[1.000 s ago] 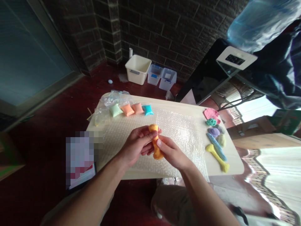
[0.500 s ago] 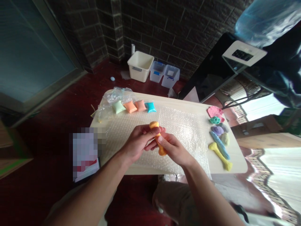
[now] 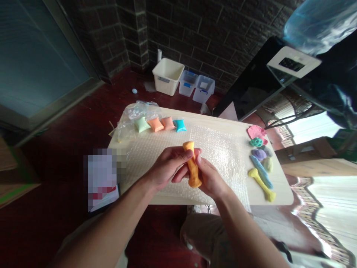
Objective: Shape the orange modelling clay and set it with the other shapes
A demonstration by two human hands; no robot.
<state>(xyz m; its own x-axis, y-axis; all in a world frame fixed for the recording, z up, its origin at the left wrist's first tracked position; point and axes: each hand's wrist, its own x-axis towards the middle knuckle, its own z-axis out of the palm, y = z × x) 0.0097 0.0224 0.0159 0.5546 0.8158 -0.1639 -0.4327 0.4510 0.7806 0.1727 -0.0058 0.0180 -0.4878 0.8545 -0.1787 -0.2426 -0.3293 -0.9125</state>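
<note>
An orange bone-shaped piece of modelling clay (image 3: 193, 169), wide at both ends, is held above the bubble wrap (image 3: 225, 149). My left hand (image 3: 170, 165) is closed on it, its thumb lying across the upper part. My right hand (image 3: 211, 175) grips it from the right side, with the thumb near its upper middle and the other fingers partly hidden behind it. Toward the right of the table lie a yellow bone-shaped clay piece (image 3: 262, 185) and a blue clay strip (image 3: 261, 172).
Green (image 3: 142, 124), orange (image 3: 155, 124), salmon (image 3: 168, 123) and turquoise clay packets (image 3: 180, 125) line the table's back, beside a clear plastic bag (image 3: 131, 119). Pink (image 3: 256, 132), teal (image 3: 256, 142) and purple clay shapes (image 3: 259, 154) sit at the right. Bins (image 3: 168, 76) stand on the floor beyond.
The orange clay piece has shifted slightly right and turned more upright. My right thumb has moved off its middle toward the upper right side, uncovering more of the clay.
</note>
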